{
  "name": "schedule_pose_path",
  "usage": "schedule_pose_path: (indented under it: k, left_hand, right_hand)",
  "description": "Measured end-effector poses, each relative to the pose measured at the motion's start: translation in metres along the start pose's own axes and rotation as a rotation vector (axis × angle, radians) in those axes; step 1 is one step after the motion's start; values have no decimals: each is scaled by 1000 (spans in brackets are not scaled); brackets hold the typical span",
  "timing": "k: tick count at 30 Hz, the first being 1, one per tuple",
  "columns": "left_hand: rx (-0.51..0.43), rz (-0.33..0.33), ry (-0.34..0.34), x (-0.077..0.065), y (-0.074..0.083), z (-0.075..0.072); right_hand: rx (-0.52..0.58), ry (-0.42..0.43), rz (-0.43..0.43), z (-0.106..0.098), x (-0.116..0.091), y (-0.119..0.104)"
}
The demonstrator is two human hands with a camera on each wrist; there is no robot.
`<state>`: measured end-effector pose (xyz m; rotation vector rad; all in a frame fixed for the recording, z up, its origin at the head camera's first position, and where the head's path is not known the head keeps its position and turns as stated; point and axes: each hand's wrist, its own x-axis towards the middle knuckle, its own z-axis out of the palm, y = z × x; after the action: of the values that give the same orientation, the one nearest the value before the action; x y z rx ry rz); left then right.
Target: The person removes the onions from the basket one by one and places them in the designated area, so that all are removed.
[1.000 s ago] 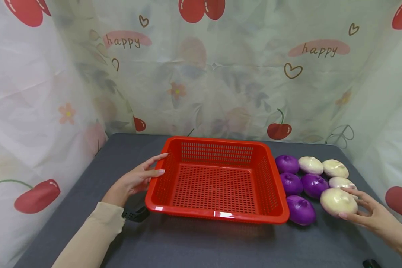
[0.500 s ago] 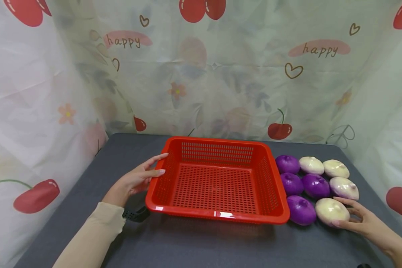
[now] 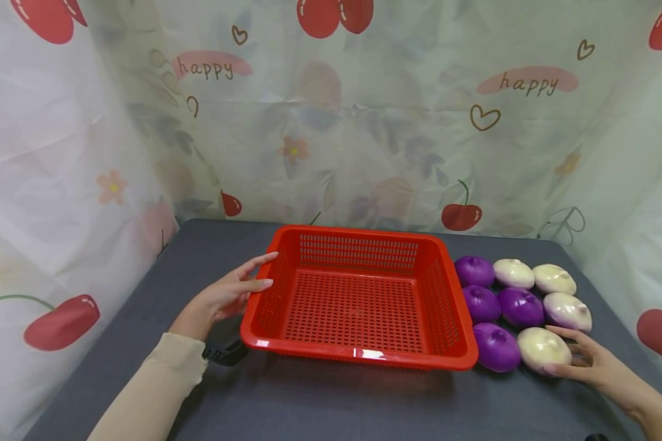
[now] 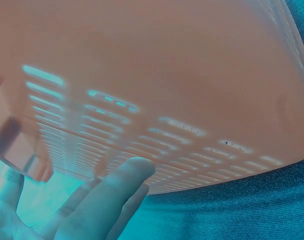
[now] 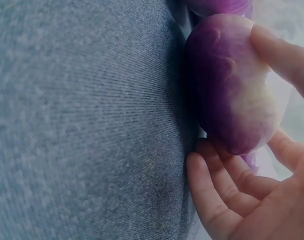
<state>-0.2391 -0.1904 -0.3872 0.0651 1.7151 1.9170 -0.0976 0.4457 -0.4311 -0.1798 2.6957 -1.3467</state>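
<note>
A red plastic basket (image 3: 358, 361) with slotted walls sits mid-table, nothing in its inside. My left hand (image 3: 228, 294) grips its left rim, two fingertips over the edge; in the left wrist view its other fingers (image 4: 117, 190) lie under the slotted side wall. At the right, my right hand (image 3: 596, 361) holds a turnip (image 3: 543, 350), white side up, between thumb and fingers. The right wrist view shows this turnip (image 5: 232, 85) half purple, half white, low over the cloth. It stands right beside a purple-side-up turnip (image 3: 496, 347).
Several more turnips stand in rows to the basket's right: purple ones (image 3: 521, 307) nearer it, white ones (image 3: 554, 278) farther right. Dark grey cloth covers the table (image 3: 331, 407). A printed curtain (image 3: 353, 153) closes off the back and sides.
My right hand has brought its turnip leftward and down, close against the front purple turnip. The left hand and basket have stayed in place.
</note>
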Motion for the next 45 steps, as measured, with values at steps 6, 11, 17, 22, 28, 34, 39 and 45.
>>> schedule_pose_path:
  k: [6,11,17,22,28,34,39,45]
  left_hand:
    - [-3,4,-2,-1,-1,0]
    - [-4,3,-4,-1,-1,-1]
    - [-10,2,-7,0,0,-1]
    - [-10,3,-7,0,0,-1]
    - [-4,4,-1,1,0,-1]
    - [-1,2,-2,1,1,1]
    - [-19,1,-16,1,2,1]
    - [-33,-2,-28,1,3,2]
  right_hand:
    - [-12,-13,28,-1,3,-1]
    - [-4,-40,50,-3,4,-1]
    - [4,-61,81,-3,5,-1]
    - [-2,-71,98,-4,6,-3]
    - [3,-84,106,-5,8,-3]
    - [23,-88,98,-5,7,-2]
    - [17,-89,129,-6,7,-3]
    - [14,-88,149,-6,6,-2]
